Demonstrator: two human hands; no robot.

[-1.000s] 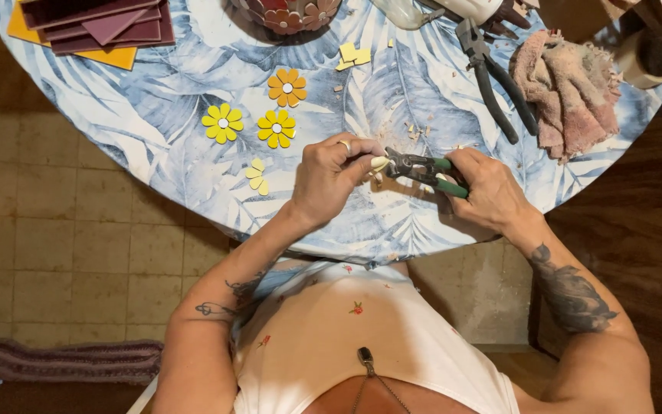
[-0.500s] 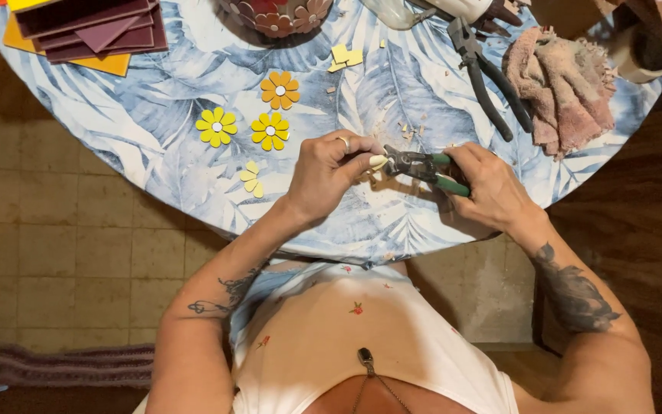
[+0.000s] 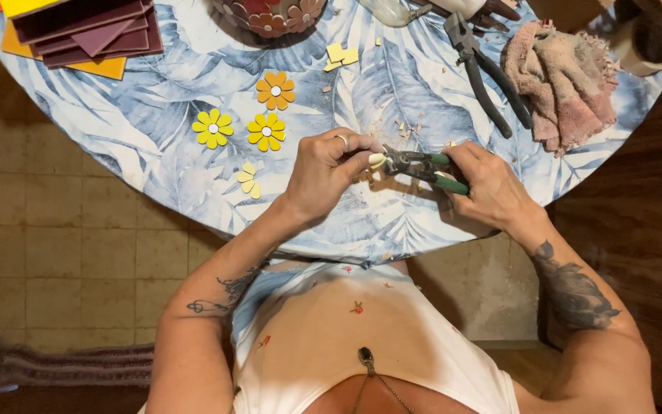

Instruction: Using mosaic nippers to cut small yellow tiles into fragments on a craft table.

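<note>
Left hand (image 3: 327, 172) is pinching a pale tile piece (image 3: 377, 160) while the right hand (image 3: 488, 188) is squeezing green-handled nippers (image 3: 421, 165) onto it above the leaf-print table (image 3: 155, 165)

Small pale yellow tile piece (image 3: 377, 160) sat pinched between left fingertips (image 3: 363, 150); green-handled nippers (image 3: 423, 165) bit its edge, handles inside right fingers (image 3: 465, 157).
</note>
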